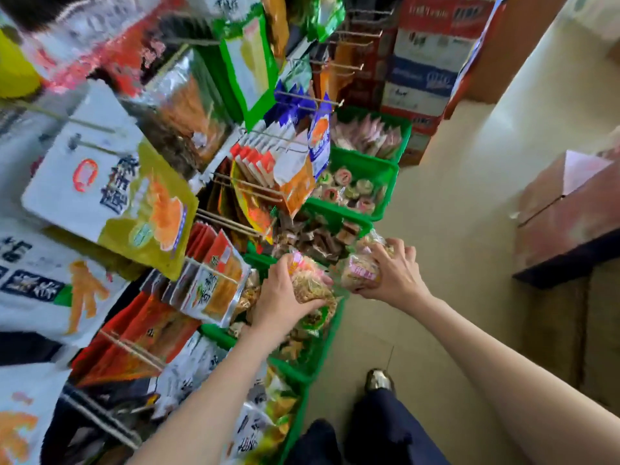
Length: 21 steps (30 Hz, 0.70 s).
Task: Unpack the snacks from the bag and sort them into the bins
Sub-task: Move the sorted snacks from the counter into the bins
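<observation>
My left hand (pixel 280 298) grips a clear packet of pale snack pieces with a pink label (pixel 310 283), held over a green bin (pixel 312 355) that holds similar packets. My right hand (pixel 392 270) grips another clear snack packet with a pink label (pixel 360 271) just to the right, above the bin's outer edge. The two packets are close together. No bag is in view.
A row of green bins runs away from me: brown wrapped sweets (pixel 318 236), round colourful sweets (pixel 352 189), pink packets (pixel 369 135). Packets hang on wire hooks (pixel 235 226) to the left. Stacked cartons (pixel 426 58) stand behind, a cardboard box (pixel 567 209) at right. My shoe (pixel 379 380) is on tiled floor.
</observation>
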Tool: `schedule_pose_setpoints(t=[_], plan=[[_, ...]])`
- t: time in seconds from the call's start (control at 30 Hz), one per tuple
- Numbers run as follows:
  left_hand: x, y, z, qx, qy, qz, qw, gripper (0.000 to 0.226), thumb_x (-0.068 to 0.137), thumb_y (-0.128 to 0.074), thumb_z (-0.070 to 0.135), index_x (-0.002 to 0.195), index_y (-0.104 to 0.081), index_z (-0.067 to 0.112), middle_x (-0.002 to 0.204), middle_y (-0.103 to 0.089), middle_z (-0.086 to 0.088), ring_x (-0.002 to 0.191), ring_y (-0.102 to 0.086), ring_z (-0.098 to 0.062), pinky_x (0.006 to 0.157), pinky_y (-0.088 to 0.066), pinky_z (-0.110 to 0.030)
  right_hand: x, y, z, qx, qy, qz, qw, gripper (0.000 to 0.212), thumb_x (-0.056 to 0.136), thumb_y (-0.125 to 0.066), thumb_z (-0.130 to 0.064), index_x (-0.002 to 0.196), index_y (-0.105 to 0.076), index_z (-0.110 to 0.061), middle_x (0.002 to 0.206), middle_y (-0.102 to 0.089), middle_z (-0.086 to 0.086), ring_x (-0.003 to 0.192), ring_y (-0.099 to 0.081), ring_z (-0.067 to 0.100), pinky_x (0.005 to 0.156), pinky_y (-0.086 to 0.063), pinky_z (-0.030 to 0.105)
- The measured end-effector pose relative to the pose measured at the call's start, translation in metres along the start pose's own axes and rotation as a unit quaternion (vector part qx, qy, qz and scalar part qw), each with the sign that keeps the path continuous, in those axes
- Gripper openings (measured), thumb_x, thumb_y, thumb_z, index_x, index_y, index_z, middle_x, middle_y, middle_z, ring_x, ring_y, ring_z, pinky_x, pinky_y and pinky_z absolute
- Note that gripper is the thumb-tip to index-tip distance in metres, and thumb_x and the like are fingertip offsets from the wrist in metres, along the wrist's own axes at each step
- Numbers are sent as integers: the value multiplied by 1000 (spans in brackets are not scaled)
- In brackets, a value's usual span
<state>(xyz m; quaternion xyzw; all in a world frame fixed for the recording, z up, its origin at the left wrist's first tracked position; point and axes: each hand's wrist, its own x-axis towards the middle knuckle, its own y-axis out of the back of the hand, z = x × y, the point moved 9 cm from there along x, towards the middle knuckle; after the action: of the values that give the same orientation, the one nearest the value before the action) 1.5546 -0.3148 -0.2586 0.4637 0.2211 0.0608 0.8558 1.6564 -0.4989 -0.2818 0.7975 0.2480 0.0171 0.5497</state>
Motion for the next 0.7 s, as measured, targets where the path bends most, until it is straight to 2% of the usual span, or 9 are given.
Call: schedule_pose_setpoints(t=[0.17,0.3,0.47,0.57,0.7], plan=[[146,-40,67,74,-76,-62,992,100,73,-75,46,146,-12,22,140,-31,-8,127,-36,-27,103,-32,-34,119,7,81,1,-53,-16,998,92,62,-80,-52,140,-34,-34,134,-29,11,119,-29,35,97,-39,47],[273,-81,114,135,-61,-84,985,100,75,-72,49,148,-11,20,137,-33,-9,122,-41,-28,97,-35,-35,226,16,164,9,-102,-33,994,89,63,-78,-52,139,-35,-34,135,-29,11,120,-29,36,97,-39,47],[423,-132,152,148,-48,-91,984,104,77,-71,45,150,-3,16,149,-21,-18,132,-32,-33,106,-29,-37,378,22,241,60,-156,5,986,88,63,-81,-44,139,-38,-30,135,-29,14,119,-29,38,98,-38,48],[504,-164,147,174,-47,-69,981,106,76,-72,45,150,-2,17,146,-26,-17,131,-34,-34,108,-29,-38,470,-17,254,79,-113,-2,990,90,63,-82,-40,140,-36,-28,137,-27,14,120,-29,39,98,-37,47],[595,-213,103,204,-11,-60,977,107,80,-69,43,149,9,17,147,-19,-18,132,-31,-35,108,-26,-38,570,-89,259,26,-14,-9,1000,86,69,-77,-40,142,-32,-27,138,-26,14,119,-30,38,93,-42,48]])
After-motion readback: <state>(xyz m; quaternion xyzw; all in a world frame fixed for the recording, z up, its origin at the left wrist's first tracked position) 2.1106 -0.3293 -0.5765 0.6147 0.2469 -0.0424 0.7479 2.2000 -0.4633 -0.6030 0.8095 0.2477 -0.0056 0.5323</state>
